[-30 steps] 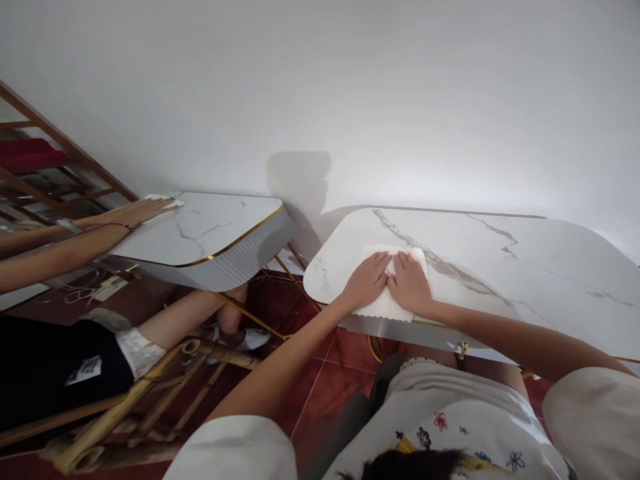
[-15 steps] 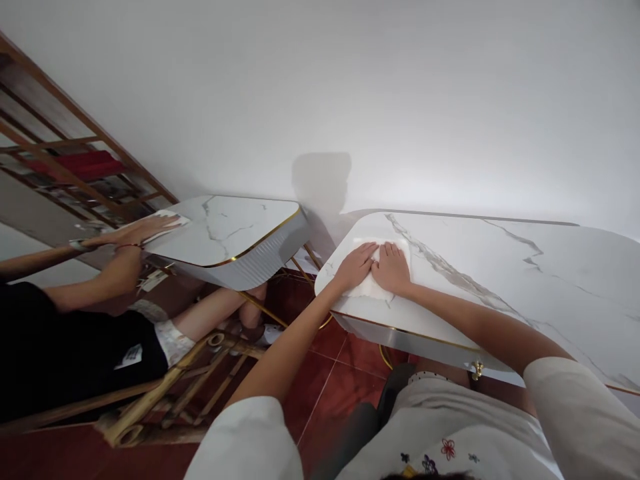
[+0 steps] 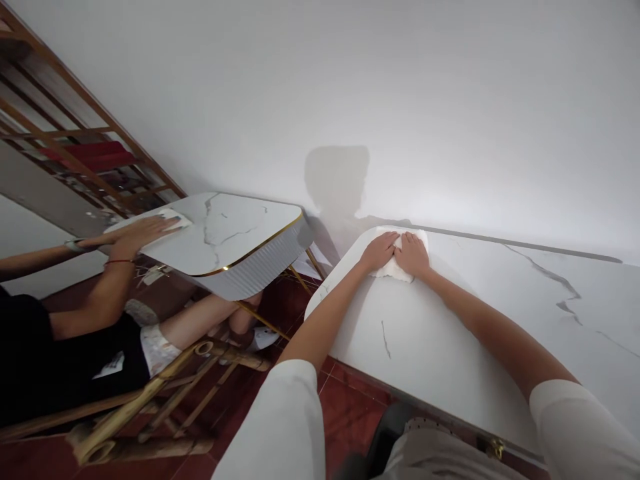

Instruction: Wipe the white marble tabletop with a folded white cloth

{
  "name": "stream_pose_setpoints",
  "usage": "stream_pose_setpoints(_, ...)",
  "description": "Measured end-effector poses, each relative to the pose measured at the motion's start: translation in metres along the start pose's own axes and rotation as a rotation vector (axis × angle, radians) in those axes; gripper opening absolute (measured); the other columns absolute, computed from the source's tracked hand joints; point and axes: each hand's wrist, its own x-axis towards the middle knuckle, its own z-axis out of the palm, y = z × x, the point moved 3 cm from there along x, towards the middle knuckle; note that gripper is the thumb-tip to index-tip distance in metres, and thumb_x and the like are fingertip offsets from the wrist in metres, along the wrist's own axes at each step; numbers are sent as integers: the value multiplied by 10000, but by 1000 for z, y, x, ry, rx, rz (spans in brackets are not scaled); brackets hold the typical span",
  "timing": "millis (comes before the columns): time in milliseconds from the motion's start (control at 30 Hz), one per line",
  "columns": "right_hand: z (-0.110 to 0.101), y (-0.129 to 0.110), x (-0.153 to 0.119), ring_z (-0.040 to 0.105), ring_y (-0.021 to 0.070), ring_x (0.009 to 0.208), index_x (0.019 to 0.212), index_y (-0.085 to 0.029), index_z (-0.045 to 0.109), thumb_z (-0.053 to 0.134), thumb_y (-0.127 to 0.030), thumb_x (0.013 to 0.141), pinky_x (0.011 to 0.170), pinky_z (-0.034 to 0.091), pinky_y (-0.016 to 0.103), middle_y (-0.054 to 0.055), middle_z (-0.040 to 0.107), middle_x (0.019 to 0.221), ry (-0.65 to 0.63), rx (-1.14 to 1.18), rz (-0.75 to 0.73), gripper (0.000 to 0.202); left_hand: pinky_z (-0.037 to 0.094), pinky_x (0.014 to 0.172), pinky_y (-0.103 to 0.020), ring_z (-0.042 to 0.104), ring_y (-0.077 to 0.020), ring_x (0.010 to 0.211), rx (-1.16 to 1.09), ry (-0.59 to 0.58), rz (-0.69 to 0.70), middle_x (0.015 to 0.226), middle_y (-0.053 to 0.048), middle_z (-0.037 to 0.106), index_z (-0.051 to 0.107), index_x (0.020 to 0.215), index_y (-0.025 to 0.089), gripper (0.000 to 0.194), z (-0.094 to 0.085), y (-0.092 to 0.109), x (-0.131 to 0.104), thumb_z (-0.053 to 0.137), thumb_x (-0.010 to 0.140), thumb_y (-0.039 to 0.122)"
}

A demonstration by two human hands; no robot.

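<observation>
My left hand (image 3: 380,251) lies flat with fingers stretched out on a white cloth (image 3: 394,271). Beside it, thumbs close together, my right hand (image 3: 413,253) presses flat on the same cloth. The cloth is spread on a white marble-patterned tabletop (image 3: 465,327), near its rounded far-left corner by the wall. Part of the cloth is hidden beneath both hands. A small gold knob (image 3: 496,448) shows on the table's near side.
To the left stands a similar gold-edged table (image 3: 255,217) with a ribbed side. A co-worker's hands (image 3: 143,233) rest on another white cloth (image 3: 184,219) there. A bamboo chair (image 3: 145,410) stands below on red floor tiles. A wooden rack (image 3: 100,120) leans at upper left.
My hands and the cloth have slid away from me towards the wall-side edge of the tabletop. My view has shifted a little. The co-worker's hands stay at nearly the same spot.
</observation>
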Motion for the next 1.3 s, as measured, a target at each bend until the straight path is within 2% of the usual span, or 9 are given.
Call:
stream_pose_setpoints(133, 5, 9, 27, 299, 262, 1341, 1370, -7, 364, 303, -285, 898, 1102, 199, 372, 170, 366, 1447, -6, -30, -24, 551, 262, 1124, -315, 366, -170, 1320, 19, -5, -24, 1402, -68, 449, 463, 1308, 125, 469, 4, -11, 24, 303, 874, 200)
stream_pose_setpoints(267, 12, 7, 50, 300, 258, 1339, 1367, -9, 370, 299, -260, 899, 1097, 195, 373, 168, 379, 1440, 4, -64, -26, 535, 256, 1127, -308, 362, -171, 1321, 38, 5, -20, 1406, -83, 442, 448, 1316, 97, 477, 4, -27, 37, 272, 885, 196)
stream_pose_setpoints(400, 20, -5, 59, 299, 268, 1337, 1359, 5, 372, 305, -244, 895, 1091, 194, 386, 181, 378, 1436, 28, -70, -6, 532, 262, 1126, -315, 369, -167, 1316, 39, -11, 39, 1408, -69, 441, 435, 1322, 119, 476, 0, -44, 39, 265, 886, 206)
stream_pose_setpoints(533, 22, -20, 50, 296, 282, 1335, 1359, 20, 368, 304, -243, 899, 1089, 191, 401, 197, 375, 1433, 59, -55, -4, 534, 263, 1128, -329, 358, -167, 1323, 36, -12, 68, 1414, -54, 434, 429, 1327, 150, 473, -5, -53, 28, 263, 890, 224)
stream_pose_setpoints(667, 21, -39, 30, 294, 300, 1335, 1359, 31, 362, 315, -241, 891, 1082, 201, 424, 211, 367, 1434, 72, -34, -7, 543, 257, 1136, -350, 340, -179, 1335, 57, -17, 99, 1427, -81, 412, 421, 1332, 125, 478, -10, -56, 6, 264, 894, 232)
stream_pose_setpoints(833, 16, -63, -5, 262, 302, 1354, 1368, 39, 348, 314, -244, 889, 1094, 184, 431, 216, 342, 1447, 48, 6, -24, 558, 269, 1137, -374, 349, -189, 1331, 79, -3, 128, 1428, -78, 410, 425, 1331, 150, 464, -23, -48, -37, 266, 908, 256)
stream_pose_setpoints(1067, 5, -89, -60, 208, 285, 1380, 1393, 32, 311, 291, -251, 901, 1109, 160, 421, 200, 289, 1477, -31, 46, -65, 568, 258, 1143, -403, 311, -185, 1355, 113, 9, 90, 1453, -73, 374, 353, 1382, 158, 483, -36, -22, -102, 226, 936, 294)
stream_pose_setpoints(1300, -9, -109, -115, 199, 288, 1383, 1394, 45, 304, 293, -246, 901, 1117, 144, 424, 209, 276, 1481, -72, 83, -109, 573, 265, 1138, -425, 318, -198, 1352, 171, 18, 70, 1440, -99, 391, 364, 1369, 122, 485, -45, 12, -157, 247, 919, 256)
